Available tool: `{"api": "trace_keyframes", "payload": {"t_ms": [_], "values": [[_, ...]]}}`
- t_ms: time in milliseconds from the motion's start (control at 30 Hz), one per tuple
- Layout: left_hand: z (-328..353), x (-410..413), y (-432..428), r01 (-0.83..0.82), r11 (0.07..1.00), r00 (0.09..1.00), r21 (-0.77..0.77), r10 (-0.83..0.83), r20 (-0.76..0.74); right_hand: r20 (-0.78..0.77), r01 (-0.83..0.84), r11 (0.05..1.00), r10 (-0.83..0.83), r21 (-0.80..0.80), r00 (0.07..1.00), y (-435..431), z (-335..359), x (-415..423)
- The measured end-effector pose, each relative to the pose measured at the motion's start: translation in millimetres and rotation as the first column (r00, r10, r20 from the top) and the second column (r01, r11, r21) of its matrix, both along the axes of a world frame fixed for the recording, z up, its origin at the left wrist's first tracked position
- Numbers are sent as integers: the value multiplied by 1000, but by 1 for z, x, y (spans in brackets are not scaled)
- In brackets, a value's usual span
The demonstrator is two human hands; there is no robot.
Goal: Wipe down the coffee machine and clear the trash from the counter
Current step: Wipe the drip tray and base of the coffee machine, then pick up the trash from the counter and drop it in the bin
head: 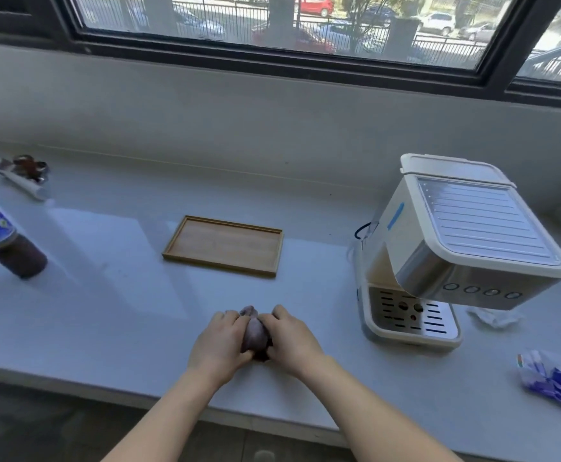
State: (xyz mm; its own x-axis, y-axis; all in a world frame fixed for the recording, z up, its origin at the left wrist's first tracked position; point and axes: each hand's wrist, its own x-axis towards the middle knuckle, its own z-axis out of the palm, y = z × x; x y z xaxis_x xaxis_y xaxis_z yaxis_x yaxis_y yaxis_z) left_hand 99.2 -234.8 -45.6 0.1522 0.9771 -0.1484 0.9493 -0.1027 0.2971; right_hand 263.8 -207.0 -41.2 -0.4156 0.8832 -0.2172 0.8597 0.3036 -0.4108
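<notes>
Far left of flat rectangular wooden tray (219, 265): crumpled brown-and-white wrapper (22, 176), then clear plastic bottle with blue label and dark liquid (4, 236).

In front of tray, near counter edge: left hand (219, 345) and right hand (294, 340) both curl around small bunched purplish-grey cloth (255, 331).

Likely step: shaping cloth into pad. Keep flat, clean face outward, grip firm.

Right of tray: cream-and-steel coffee machine (455, 248), untouched. Farther right: crumpled white tissue (495, 317), blue-and-white plastic wrapper (552, 375).

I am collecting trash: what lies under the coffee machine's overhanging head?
The coffee machine overhangs its slotted drip tray. A crumpled white tissue shows right of it; the head covers anything further back.
</notes>
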Motion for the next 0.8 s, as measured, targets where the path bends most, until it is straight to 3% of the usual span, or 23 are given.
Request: {"api": "trace_keyframes", "payload": {"t_ms": [467,800], "values": [[19,7,-2,-8,1000,985,-31,3,-171,43,34,996,-31,-83,999,-6,19,6],[69,29,-4,88,992,964,94,-61,-259,116,99,994,-103,39,988,-23,66,30]]}}
